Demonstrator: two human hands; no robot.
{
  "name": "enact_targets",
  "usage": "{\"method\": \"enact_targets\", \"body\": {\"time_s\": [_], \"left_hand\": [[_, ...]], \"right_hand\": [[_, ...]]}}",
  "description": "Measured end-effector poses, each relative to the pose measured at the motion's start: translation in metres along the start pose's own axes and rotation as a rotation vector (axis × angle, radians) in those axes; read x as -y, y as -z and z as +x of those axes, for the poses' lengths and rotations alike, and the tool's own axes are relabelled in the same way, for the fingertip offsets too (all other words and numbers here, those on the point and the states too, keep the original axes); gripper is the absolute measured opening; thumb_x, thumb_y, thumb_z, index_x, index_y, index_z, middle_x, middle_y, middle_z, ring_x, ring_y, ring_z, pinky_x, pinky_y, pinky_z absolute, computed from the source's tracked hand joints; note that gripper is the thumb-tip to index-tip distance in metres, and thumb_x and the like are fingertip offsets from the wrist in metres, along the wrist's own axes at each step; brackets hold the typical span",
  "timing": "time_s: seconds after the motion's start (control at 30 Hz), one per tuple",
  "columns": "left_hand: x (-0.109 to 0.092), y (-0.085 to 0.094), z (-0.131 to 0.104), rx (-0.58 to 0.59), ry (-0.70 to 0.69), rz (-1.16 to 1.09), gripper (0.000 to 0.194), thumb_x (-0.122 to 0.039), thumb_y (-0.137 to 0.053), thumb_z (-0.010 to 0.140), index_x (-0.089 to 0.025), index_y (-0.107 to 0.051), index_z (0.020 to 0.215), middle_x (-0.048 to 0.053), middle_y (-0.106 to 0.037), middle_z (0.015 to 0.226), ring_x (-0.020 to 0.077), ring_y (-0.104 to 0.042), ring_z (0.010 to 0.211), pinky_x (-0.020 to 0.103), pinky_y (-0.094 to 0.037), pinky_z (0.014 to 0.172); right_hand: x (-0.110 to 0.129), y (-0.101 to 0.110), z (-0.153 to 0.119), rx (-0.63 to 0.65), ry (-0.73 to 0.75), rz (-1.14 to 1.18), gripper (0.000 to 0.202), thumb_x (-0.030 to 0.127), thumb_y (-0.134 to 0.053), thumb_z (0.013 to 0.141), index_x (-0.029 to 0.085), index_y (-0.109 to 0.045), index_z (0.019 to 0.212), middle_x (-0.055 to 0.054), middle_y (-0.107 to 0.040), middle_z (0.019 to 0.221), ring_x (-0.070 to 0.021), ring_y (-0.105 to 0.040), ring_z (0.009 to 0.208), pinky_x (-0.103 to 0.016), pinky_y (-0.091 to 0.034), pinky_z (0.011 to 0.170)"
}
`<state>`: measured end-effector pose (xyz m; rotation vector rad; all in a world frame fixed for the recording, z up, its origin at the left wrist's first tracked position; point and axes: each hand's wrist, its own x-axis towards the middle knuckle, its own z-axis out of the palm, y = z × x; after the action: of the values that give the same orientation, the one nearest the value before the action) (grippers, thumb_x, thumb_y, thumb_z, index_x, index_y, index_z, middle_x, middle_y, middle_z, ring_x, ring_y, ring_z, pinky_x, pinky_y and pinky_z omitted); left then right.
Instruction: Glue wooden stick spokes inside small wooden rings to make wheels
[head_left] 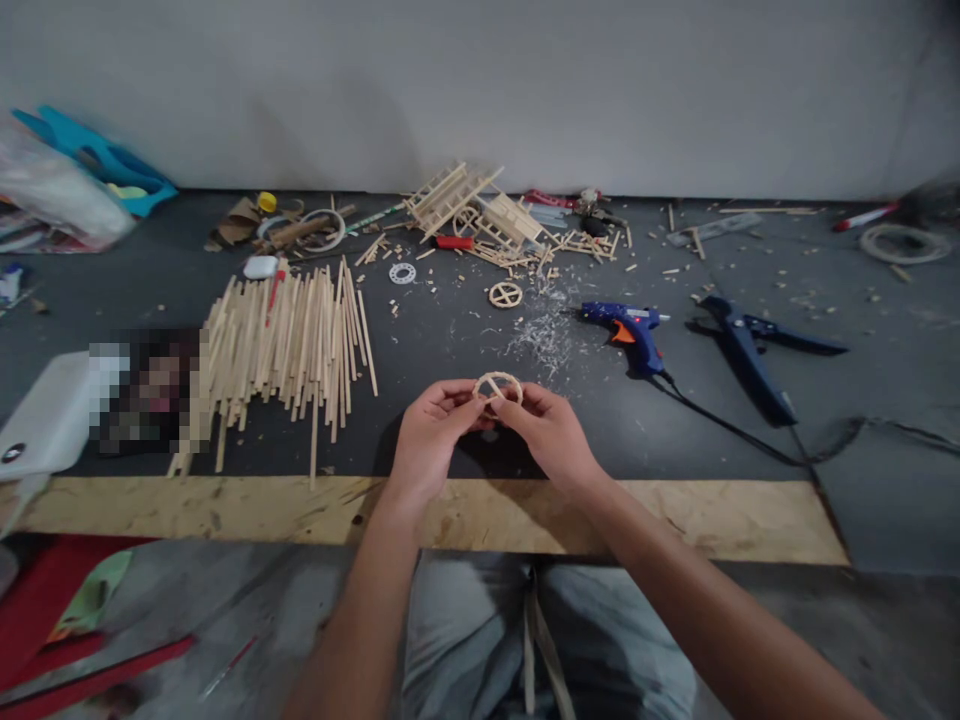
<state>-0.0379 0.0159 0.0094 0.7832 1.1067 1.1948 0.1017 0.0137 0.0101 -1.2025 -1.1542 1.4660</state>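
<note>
Between my two hands is a small wooden wheel [498, 377], a pale ring with spokes across it. My left hand [435, 425] pinches its left side, and my right hand [550, 428] grips the right side. Both thumbs press near the spokes; the lower part of the wheel is hidden by the fingers. A second spoked wooden wheel [505, 295] lies flat on the dark table [442, 345] beyond my hands. Farther left, a grey ring with holes [403, 273] rests on the surface.
Many wooden sticks [292, 340] lie left. A blue glue gun [626, 325] with a cord and a blue-handled cutter [750, 345] lie right. Stick-built structures [480, 205] stand at the back among offcuts. Glue strings [551, 330] litter the middle. A white power bank [49, 410] sits far left.
</note>
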Motion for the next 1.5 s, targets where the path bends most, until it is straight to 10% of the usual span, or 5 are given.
{"method": "enact_targets", "body": {"time_s": [1.5], "left_hand": [[-0.002,0.0,-0.002,0.077,0.015,0.061,0.018,-0.023,-0.072,0.07,-0.015,-0.066,0.085,0.003,-0.072,0.08,0.0126,-0.065,0.068,0.028,-0.053,0.07]], "right_hand": [[0.002,0.014,0.004,0.112,-0.077,0.09,0.02,0.036,-0.066,0.072,0.02,-0.067,0.084,-0.001,-0.066,0.081,-0.0132,-0.057,0.074,-0.029,-0.043,0.076]]}}
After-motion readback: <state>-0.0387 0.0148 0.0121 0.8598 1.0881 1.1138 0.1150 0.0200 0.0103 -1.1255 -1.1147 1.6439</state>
